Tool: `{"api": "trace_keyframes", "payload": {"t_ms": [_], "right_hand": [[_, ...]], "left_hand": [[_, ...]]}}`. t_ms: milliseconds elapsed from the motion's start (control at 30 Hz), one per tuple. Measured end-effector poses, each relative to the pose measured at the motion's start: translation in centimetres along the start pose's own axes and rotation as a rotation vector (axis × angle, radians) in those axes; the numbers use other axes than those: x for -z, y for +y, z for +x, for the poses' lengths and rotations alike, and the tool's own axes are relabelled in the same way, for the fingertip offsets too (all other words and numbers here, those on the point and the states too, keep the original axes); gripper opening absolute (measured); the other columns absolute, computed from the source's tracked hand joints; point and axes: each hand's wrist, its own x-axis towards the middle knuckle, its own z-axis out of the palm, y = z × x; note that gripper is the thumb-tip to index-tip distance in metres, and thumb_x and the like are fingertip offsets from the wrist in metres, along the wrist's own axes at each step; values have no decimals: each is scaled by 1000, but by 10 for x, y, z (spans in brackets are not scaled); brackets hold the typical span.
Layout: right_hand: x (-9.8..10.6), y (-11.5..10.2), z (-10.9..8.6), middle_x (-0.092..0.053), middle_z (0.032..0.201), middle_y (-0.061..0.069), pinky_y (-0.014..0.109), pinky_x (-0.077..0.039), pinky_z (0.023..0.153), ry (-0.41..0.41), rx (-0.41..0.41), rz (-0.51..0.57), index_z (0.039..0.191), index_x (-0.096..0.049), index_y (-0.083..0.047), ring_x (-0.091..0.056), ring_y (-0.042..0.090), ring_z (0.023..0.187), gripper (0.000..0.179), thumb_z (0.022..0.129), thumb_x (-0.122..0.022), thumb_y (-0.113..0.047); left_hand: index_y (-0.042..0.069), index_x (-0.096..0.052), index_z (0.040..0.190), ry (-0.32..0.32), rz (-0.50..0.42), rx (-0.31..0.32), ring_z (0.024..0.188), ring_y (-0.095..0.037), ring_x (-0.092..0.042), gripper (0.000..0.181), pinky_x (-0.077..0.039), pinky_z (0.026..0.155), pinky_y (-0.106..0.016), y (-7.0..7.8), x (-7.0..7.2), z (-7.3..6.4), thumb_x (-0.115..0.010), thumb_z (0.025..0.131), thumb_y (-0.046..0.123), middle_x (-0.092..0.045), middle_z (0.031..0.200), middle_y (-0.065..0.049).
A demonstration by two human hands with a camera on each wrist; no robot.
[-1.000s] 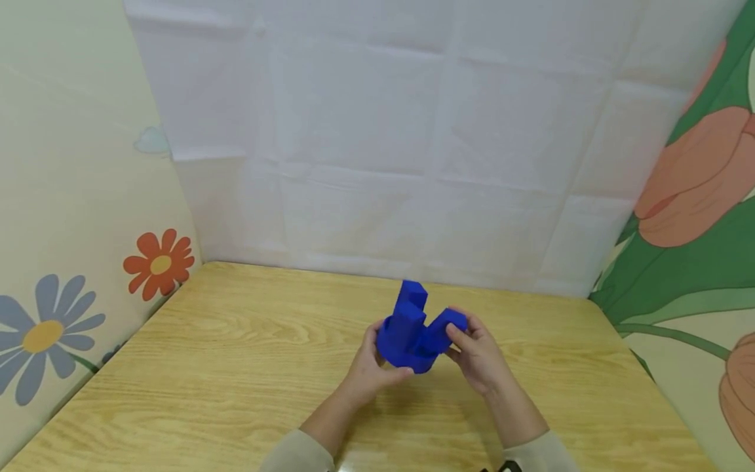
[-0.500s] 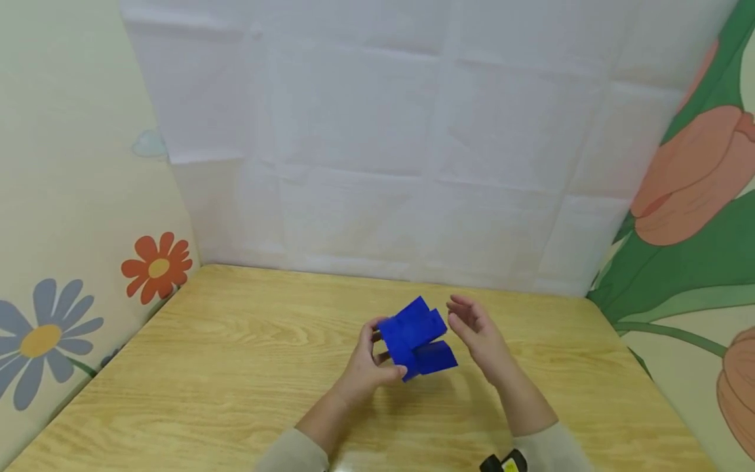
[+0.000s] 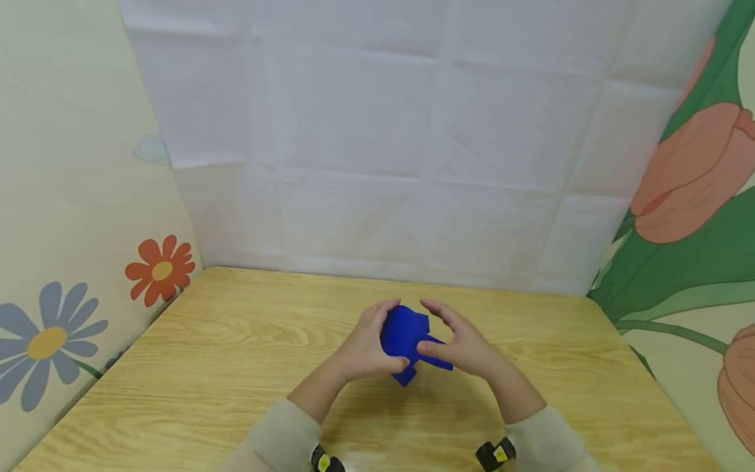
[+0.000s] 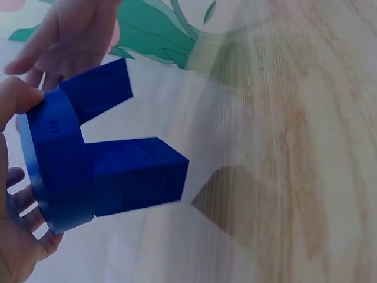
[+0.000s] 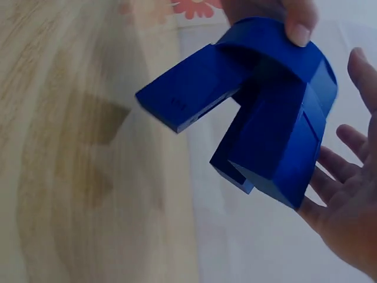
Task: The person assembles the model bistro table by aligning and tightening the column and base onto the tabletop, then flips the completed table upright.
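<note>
A solid blue piece [image 3: 402,333] with a round, ring-like base and block-shaped legs is held in the air above the table. My left hand [image 3: 361,349] grips its round base, thumb on the near side and fingers around the far side. In the right wrist view the blue legs [image 5: 277,141] point downward and the left thumb [image 5: 298,32] presses the base rim. My right hand [image 3: 468,346] is beside the legs with its fingers spread and thumb apart. Some right fingertips [image 5: 315,209] lie close to one leg; whether they touch it I cannot tell.
A light wood-grain table [image 3: 236,367] lies below, with the piece's shadow on it. White cloth [image 3: 354,131] hangs behind the far edge. Flower-patterned panels [image 3: 71,216] stand on both sides. Black straps [image 3: 495,453] with yellow marks sit at the wrists.
The right hand has let go of one leg, moved off, then come back beside the piece. The left hand has turned the piece, so its legs went from pointing up to pointing right and down.
</note>
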Motion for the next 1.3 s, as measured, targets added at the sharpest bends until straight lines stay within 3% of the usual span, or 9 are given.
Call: {"api": "trace_keyframes", "payload": {"t_ms": [167,333,567,733,967,1300], "right_hand": [[-9,14,5,-35,156,19,63,-31,112,-92,-11,54,154,-27,-10,-35,43,142,87,86,-75,-33],[-14,24,5,-35,154,23,58,-39,108,-111,-11,167,155,-23,-7,-39,45,138,86,89,-73,-27],[-18,34,2,-29,157,24,56,-37,111,-78,-29,264,156,-21,-6,-36,44,140,85,90,-72,-22],[-22,41,0,-29,157,25,55,-32,113,-29,-55,318,155,-20,-3,-33,44,142,88,88,-74,-22],[-26,47,-1,-29,156,26,52,-34,113,64,-68,388,154,-22,1,-34,44,141,90,85,-77,-18],[-29,50,4,-25,159,23,54,-30,114,117,-121,380,156,-21,-4,-32,42,143,95,83,-79,-18]], "left_hand": [[8,-34,150,-81,96,-18,128,-36,-44,102,-48,97,-56,3,1,4,-79,62,33,-40,148,-19],[9,-31,152,-98,110,-17,127,-35,-44,104,-46,98,-56,2,-2,5,-78,63,35,-42,147,-17],[8,-27,154,-46,-7,18,131,-39,-44,105,-45,100,-60,-7,-10,3,-82,68,35,-36,152,-20],[3,-29,152,16,-108,26,137,-41,-40,102,-37,108,-60,-18,-17,-3,-86,71,26,-35,154,-20],[2,-27,152,46,-267,118,133,-41,-42,102,-38,107,-60,-30,-23,-7,-86,72,25,-38,151,-19],[6,-29,152,45,-300,206,133,-40,-44,99,-40,106,-60,-37,-27,-1,-84,75,36,-44,147,-18]]}}
